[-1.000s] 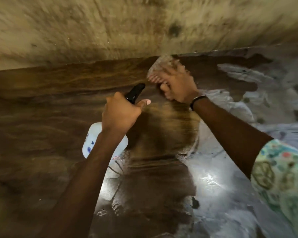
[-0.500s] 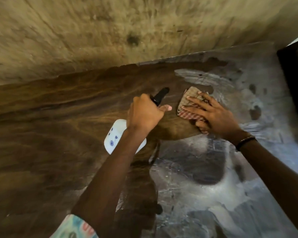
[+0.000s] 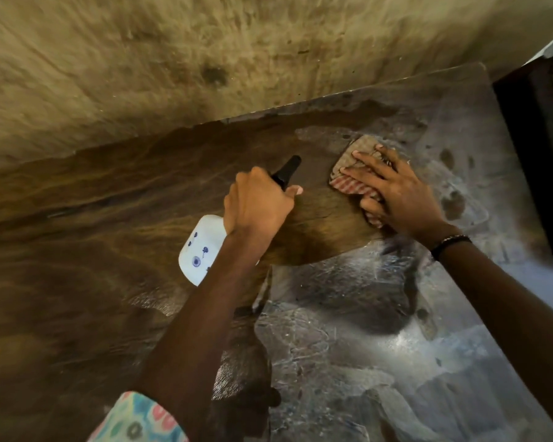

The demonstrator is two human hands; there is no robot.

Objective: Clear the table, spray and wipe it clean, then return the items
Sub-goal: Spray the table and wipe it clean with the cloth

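The table point(image 3: 77, 282) has a dark brown wood-grain top whose right part is worn to a grey, shiny surface. My left hand point(image 3: 256, 205) grips the black trigger head of a white spray bottle point(image 3: 201, 250) with small blue marks, held above the table's middle. My right hand point(image 3: 393, 193) presses a red-and-white checked cloth point(image 3: 348, 167) flat on the table near its far right corner, fingers spread over it. Most of the cloth lies under the hand.
A stained beige wall point(image 3: 205, 59) runs along the table's far edge. A dark piece of furniture point(image 3: 537, 154) stands beyond the table's right edge. A black bracelet point(image 3: 450, 244) sits on my right wrist.
My right hand slid the cloth from the far middle of the table rightward toward the far right corner. The left hand with the bottle stayed raised; the view swung right.
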